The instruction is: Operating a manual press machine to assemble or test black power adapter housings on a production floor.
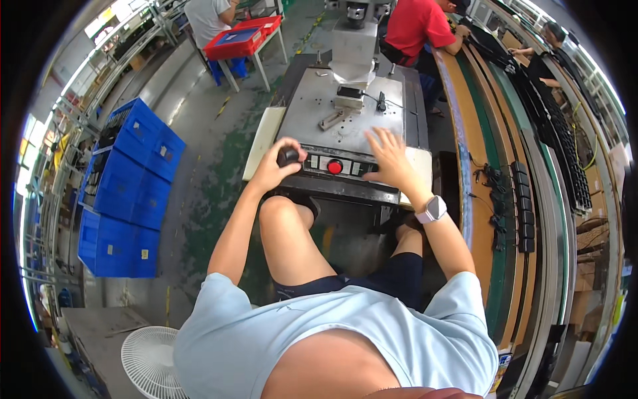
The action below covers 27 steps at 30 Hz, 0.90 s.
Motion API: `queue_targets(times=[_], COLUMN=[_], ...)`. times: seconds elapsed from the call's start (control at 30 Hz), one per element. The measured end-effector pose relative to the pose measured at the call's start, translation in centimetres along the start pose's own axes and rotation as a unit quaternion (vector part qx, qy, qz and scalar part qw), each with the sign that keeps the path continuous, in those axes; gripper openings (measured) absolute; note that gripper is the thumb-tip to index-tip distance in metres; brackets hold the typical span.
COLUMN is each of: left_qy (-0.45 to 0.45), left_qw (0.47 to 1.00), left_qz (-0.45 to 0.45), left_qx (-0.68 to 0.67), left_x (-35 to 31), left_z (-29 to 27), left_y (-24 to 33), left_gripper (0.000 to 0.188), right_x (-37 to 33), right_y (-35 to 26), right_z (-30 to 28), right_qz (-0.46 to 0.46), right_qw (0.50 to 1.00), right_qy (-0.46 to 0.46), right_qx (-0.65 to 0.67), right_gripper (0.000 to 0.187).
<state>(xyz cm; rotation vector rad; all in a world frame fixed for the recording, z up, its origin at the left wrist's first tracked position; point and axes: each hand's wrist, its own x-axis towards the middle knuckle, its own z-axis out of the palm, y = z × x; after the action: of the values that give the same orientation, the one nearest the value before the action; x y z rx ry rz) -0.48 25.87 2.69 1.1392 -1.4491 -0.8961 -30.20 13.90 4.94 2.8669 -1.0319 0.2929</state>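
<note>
A press machine with a steel bed stands in front of me. On its fixture sits a small black box-shaped adapter, with a bundled black cable beside it. My left hand is at the left end of the front control panel, its fingers curled around a dark rounded object whose kind I cannot make out. A red push button is in the panel's middle. Over the panel's right end, my right hand has its fingers spread and holds nothing; a watch is on that wrist.
Stacked blue bins stand at the left. Along the right runs a conveyor line with a row of black adapters and coiled cables. A person in red works beyond the press. A white fan is at lower left.
</note>
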Motion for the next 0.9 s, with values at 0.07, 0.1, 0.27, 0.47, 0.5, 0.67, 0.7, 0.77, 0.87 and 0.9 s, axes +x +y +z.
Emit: queue_targets(times=[0.07,0.1,0.27,0.47,0.5,0.67,0.7,0.77,0.87,0.9], left_qy=[0.026,0.021,-0.068,-0.308,-0.345,-0.128,-0.101,-0.039,0.009,-0.011], left_qw=[0.995,0.994,0.993,0.944,0.922,0.97,0.973,0.979,0.988,0.997], left_qz=[0.091,0.084,0.094,-0.087,-0.108,-0.206,-0.203,-0.197,-0.151,-0.075], left_qx=[-0.037,-0.074,-0.031,0.087,0.137,-0.028,-0.04,-0.031,-0.011,-0.033], left_x=[2.9,4.1,7.7,1.3,1.2,-3.0,-3.3,-3.7,0.3,2.4], left_z=[3.8,5.3,7.2,4.2,3.7,0.8,0.3,-1.3,-2.2,-1.9], left_y=[7.1,9.5,11.6,8.2,7.0,2.8,2.4,1.9,0.6,0.1], left_gripper=[0.04,0.042,0.06,0.048,0.045,0.033,0.031,0.029,0.025,0.023], right_x=[1.2,2.0,1.2,-17.0,-22.6,-50.4,-50.2,-47.6,-41.8,-38.6], right_y=[-2.3,-3.9,-1.5,17.8,20.8,32.4,31.2,28.1,25.3,23.9], right_z=[-1.4,-2.9,-11.1,-21.3,-22.8,-22.8,-21.9,-18.6,-13.0,-11.6], right_qz=[-0.113,-0.122,-0.051,0.261,0.358,0.743,0.735,0.673,0.562,0.615], right_qw=[0.922,0.843,0.692,0.935,0.902,0.651,0.659,0.687,0.797,0.778], right_qy=[0.148,0.065,0.002,0.23,0.178,-0.038,-0.045,0.029,0.144,0.093], right_qx=[0.338,0.52,0.72,-0.074,-0.163,-0.152,-0.153,-0.273,-0.166,-0.086], right_gripper=[0.081,0.066,0.023,0.035,0.048,0.051,0.051,0.048,0.071,0.087])
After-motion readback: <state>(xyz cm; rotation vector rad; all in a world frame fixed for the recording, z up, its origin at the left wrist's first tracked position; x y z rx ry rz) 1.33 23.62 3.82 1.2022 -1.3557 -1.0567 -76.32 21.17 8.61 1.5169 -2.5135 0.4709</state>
